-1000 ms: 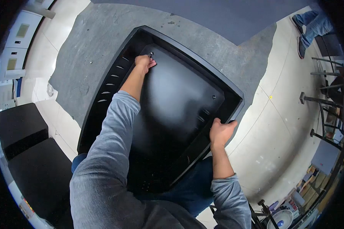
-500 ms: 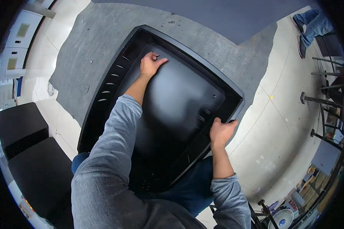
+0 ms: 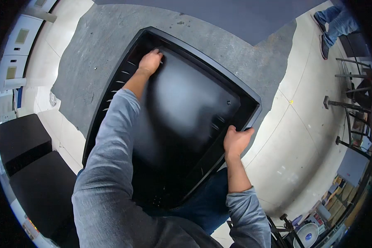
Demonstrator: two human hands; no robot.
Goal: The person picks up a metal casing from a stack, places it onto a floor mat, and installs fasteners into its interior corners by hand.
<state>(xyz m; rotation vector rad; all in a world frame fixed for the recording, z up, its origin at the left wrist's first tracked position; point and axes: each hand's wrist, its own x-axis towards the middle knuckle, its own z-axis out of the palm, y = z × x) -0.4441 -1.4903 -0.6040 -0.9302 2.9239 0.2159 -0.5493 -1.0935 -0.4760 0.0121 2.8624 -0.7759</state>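
Note:
A large black open box-like cabinet shell (image 3: 186,93) lies in front of me, its hollow side up, with slotted vents along its left inner wall. My left hand (image 3: 151,62) is inside it, near the far left corner, fingers bent down together. Whatever those fingertips pinch, if anything, is hidden; a small glint shows beside them. A small metal stud (image 3: 229,102) stands out from the inner panel near the right corner. My right hand (image 3: 237,140) is wrapped over the shell's right wall, fingers inside and thumb toward the outer edge.
Under the shell is a worn grey mat (image 3: 87,78), with a dark blue-grey surface (image 3: 219,18) beyond. Two black boxes (image 3: 25,138) stand at left. A person's legs (image 3: 337,25) show at far right, above black metal frames (image 3: 347,105). A fan (image 3: 308,236) stands lower right.
My left hand has moved left and slightly farther away, toward the corner, and its fingers have turned from spread to bent together. The right hand keeps its hold on the wall.

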